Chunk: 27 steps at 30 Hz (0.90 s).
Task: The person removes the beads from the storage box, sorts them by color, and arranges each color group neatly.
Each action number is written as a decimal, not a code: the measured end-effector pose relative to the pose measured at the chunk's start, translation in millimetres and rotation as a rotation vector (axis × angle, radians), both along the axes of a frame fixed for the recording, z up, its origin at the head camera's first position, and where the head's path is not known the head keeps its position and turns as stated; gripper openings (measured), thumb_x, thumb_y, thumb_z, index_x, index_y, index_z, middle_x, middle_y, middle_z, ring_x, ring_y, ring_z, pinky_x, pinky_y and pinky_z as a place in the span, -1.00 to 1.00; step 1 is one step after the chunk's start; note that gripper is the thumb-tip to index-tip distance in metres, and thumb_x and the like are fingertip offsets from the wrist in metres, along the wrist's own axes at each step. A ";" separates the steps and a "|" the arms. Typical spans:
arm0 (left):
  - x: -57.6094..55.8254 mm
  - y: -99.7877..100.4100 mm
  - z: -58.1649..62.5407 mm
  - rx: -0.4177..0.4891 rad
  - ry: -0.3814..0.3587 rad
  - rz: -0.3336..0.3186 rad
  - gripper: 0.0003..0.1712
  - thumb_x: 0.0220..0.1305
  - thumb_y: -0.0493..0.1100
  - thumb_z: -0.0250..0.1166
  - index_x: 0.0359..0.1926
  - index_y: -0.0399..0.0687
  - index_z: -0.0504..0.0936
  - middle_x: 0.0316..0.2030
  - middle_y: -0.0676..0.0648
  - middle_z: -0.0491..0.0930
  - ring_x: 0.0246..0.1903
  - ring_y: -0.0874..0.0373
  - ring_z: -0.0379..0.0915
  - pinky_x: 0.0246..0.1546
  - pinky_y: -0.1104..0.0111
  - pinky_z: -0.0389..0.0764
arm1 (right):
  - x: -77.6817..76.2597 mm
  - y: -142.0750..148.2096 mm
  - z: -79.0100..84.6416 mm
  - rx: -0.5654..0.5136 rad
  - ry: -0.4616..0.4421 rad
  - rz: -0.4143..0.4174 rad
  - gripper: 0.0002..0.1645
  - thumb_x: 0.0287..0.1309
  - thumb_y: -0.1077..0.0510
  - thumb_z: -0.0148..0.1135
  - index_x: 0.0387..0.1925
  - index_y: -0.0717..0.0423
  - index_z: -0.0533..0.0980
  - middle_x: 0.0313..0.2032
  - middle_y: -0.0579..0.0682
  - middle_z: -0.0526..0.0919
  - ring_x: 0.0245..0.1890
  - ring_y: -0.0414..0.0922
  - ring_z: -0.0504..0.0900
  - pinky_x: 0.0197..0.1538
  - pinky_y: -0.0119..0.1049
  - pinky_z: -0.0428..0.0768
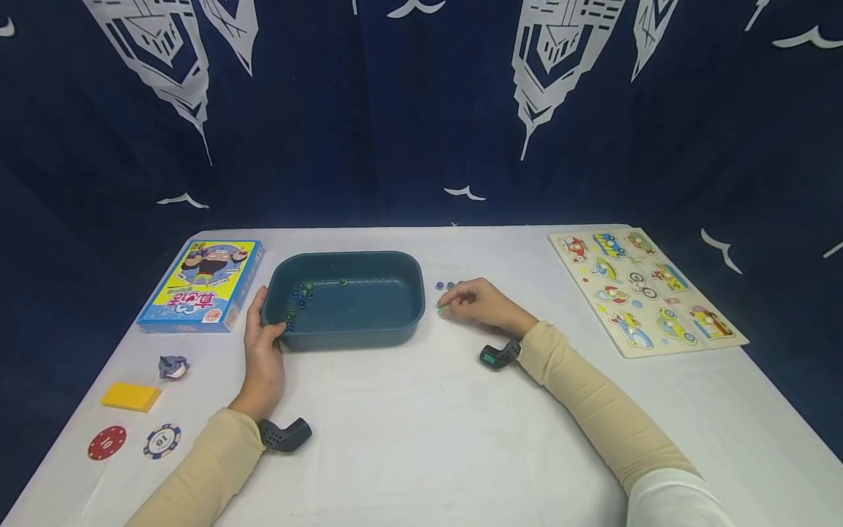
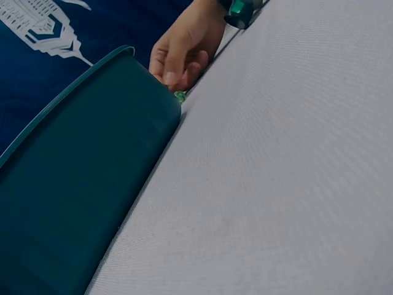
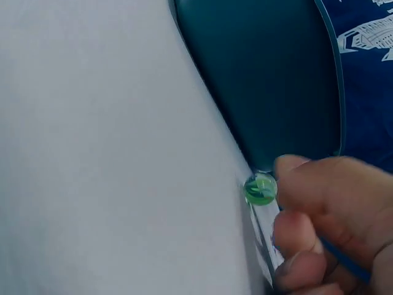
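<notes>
A dark teal plastic basin [image 1: 356, 339] stands on the white table with several green and blue marbles [image 1: 303, 294] inside, mostly toward its left end. My left hand [image 1: 263, 366] holds the basin at its left end, thumb at the rim and fingers along the outer wall. To the right of the basin, my right hand [image 1: 484, 304] is low over the table with curled fingers, pinching a green marble [image 3: 260, 188] at its fingertips. Just behind that hand lie blue marbles [image 1: 440, 285], partly hidden by it. The left wrist view also shows the green marble [image 2: 180, 96] under the fingertips.
A boxed game [image 1: 200, 285] lies left of the basin. Nearer are a small shark figure [image 1: 173, 367], a yellow block [image 1: 130, 397], a red chip [image 1: 107, 443] and a white-and-blue chip [image 1: 162, 441]. A wooden picture puzzle board [image 1: 645, 293] lies at the right.
</notes>
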<state>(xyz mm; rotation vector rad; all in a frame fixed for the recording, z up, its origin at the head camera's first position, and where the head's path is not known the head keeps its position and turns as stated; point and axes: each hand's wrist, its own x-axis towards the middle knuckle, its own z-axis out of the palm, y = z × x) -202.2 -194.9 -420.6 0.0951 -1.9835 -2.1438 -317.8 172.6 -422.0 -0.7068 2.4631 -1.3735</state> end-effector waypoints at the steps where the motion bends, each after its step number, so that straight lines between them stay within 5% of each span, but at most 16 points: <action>1: 0.1 -0.2 -0.1 -0.002 0.000 0.000 -0.16 0.29 -0.30 -0.26 0.59 0.12 -0.18 0.55 0.24 -0.26 0.52 0.35 -0.47 0.48 0.35 -0.33 | 0.1 0.1 1.8 -0.015 -0.026 -0.006 -0.78 0.22 0.21 0.32 -0.11 0.14 0.70 -0.45 -0.08 0.61 -0.62 -0.21 0.35 -0.57 -0.42 0.37; 7: 0.4 -1.2 -0.3 0.001 0.000 0.003 -0.16 0.29 -0.30 -0.25 0.59 0.09 -0.18 0.55 0.25 -0.26 0.51 0.35 -0.49 0.48 0.33 -0.34 | 2.5 -2.9 26.0 -0.057 -0.120 -0.011 -0.70 0.29 0.17 0.25 -0.01 0.23 0.64 -0.56 0.00 0.48 -0.66 -0.20 0.35 -0.58 -0.40 0.36; 14: 1.0 -1.7 -0.3 0.002 0.000 0.010 -0.16 0.29 -0.30 -0.26 0.59 0.09 -0.18 0.55 0.25 -0.26 0.52 0.35 -0.49 0.48 0.34 -0.33 | -5.2 -24.9 67.1 -0.087 -0.053 0.086 -0.66 0.31 0.15 0.24 0.02 0.27 0.62 -0.38 0.25 0.57 -0.55 -0.13 0.45 -0.44 -0.32 0.47; 22: -0.2 -2.2 -0.6 0.006 0.016 0.010 -0.15 0.28 -0.32 -0.25 0.59 0.07 -0.17 0.56 0.22 -0.26 0.52 0.34 -0.47 0.48 0.35 -0.33 | -18.6 -73.7 96.6 -0.081 -0.029 0.208 -0.73 0.30 0.18 0.24 -0.01 0.17 0.65 -0.23 0.06 0.69 -0.41 -0.09 0.53 -0.33 -0.20 0.60; 27: -1.5 -2.4 -1.7 0.016 0.023 0.014 -0.15 0.26 -0.32 -0.24 0.59 0.05 -0.15 0.56 0.20 -0.24 0.52 0.33 -0.45 0.48 0.34 -0.31 | -29.9 -101.9 104.2 -0.049 -0.093 0.240 -0.71 0.31 0.22 0.22 0.03 0.20 0.63 -0.15 0.07 0.72 -0.28 0.00 0.60 -0.20 -0.22 0.64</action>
